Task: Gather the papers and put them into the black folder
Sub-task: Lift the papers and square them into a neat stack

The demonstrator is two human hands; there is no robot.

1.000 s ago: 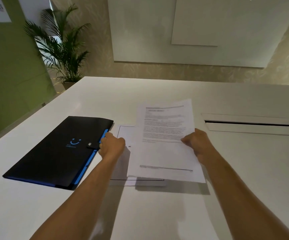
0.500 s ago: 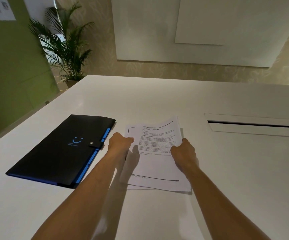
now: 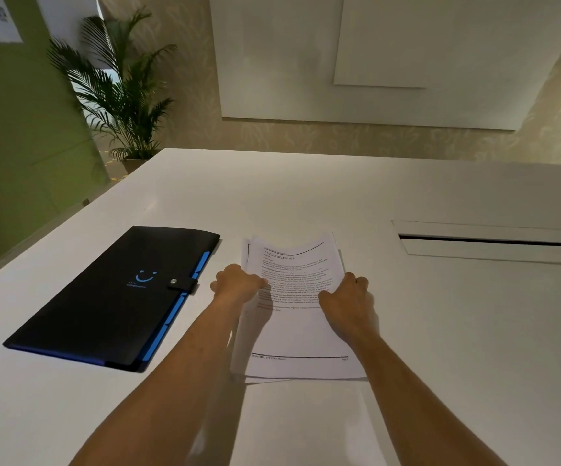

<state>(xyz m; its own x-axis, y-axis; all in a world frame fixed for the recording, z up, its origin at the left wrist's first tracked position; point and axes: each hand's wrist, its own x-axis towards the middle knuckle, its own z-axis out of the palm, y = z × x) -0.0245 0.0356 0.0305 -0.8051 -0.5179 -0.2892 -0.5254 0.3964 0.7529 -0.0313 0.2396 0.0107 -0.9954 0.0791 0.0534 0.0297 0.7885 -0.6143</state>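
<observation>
A small stack of printed white papers (image 3: 297,334) lies on the white table, its far edge bowed upward. My left hand (image 3: 238,283) grips the stack's left edge and my right hand (image 3: 348,299) grips its right edge. The black folder (image 3: 104,307) lies flat and closed to the left of the papers, with a blue smile mark, a snap strap and blue tabs along its right side. A narrow strip of table separates folder and papers.
A recessed slot (image 3: 494,242) is cut into the white table (image 3: 457,331) at the right. A potted palm (image 3: 121,92) stands beyond the table's far left corner by a green wall.
The sheet held up in my right hand has come down onto the sheet on the table. Both hands now clasp the stack's sides, and the papers sit squared together.
</observation>
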